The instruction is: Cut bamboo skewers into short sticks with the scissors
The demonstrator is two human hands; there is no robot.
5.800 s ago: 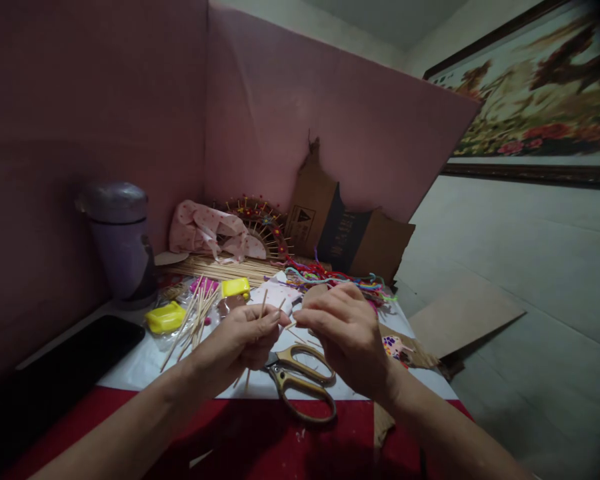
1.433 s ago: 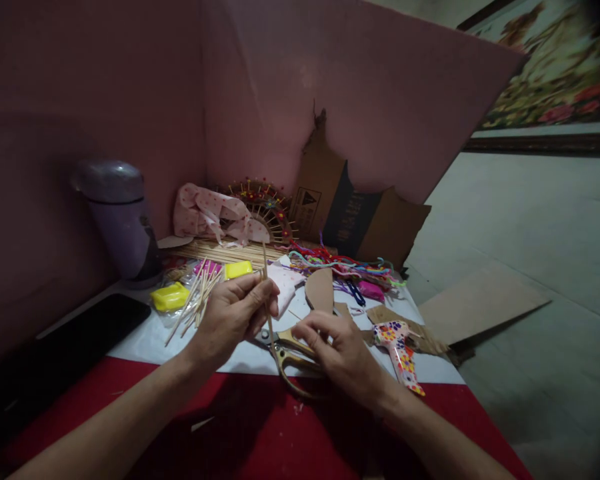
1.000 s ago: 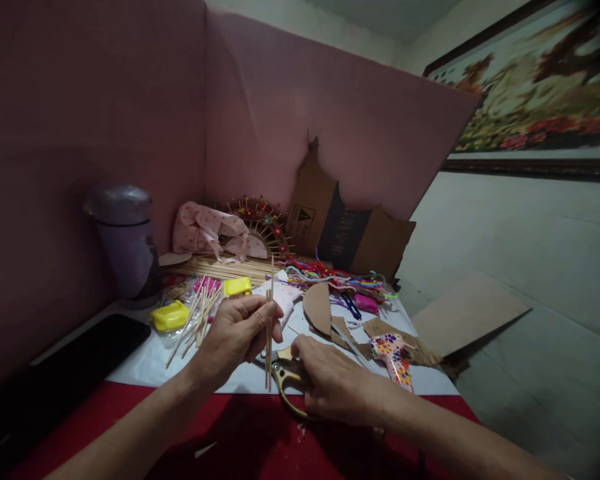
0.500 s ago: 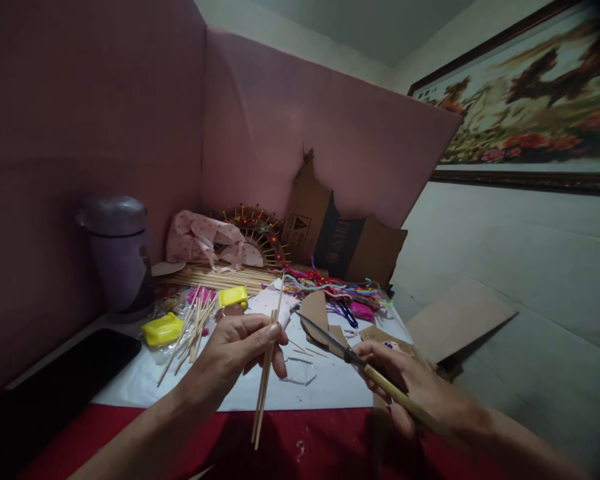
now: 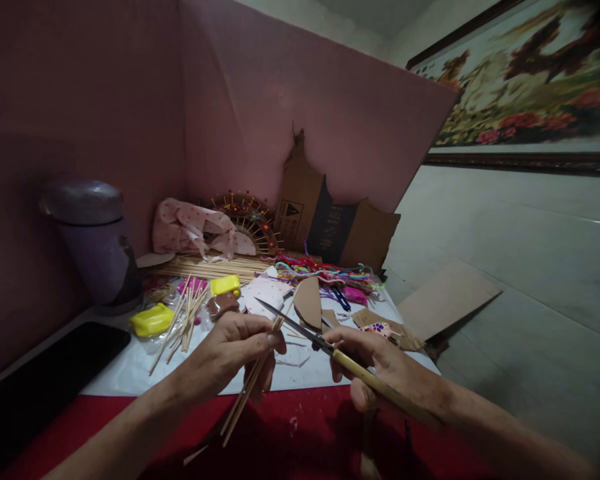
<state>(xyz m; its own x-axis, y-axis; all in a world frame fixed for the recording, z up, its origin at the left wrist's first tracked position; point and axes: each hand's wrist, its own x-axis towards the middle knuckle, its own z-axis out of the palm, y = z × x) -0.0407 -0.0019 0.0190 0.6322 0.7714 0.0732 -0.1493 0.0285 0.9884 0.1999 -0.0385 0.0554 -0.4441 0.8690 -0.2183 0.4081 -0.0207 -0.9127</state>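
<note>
My left hand (image 5: pixel 240 343) is closed on a few thin bamboo sticks (image 5: pixel 245 397), pinched between thumb and fingers. Their lower ends slant down to the left over the red table edge, and one stick reaches higher than the others. In my right hand (image 5: pixel 380 360) is a pair of scissors (image 5: pixel 347 363) with dark blades and a long yellowish handle. The blades point up and left, close to the upper ends of the sticks; whether they touch cannot be made out. A half-round cardboard piece (image 5: pixel 309 303) lies just beyond the blades.
Loose sticks (image 5: pixel 187 317), yellow clay packs (image 5: pixel 153 320) and a dark phone-like slab (image 5: pixel 87 353) lie at left, beside a purple tumbler (image 5: pixel 93 247). Behind are colourful pipe cleaners (image 5: pixel 330 270), a stick-and-bead fan shape (image 5: pixel 255 220) and upright torn cardboard (image 5: pixel 300 193).
The sticks have tilted from nearly upright to slanting. My right hand has moved left, bringing the scissors close to their upper ends. The view has shifted slightly.
</note>
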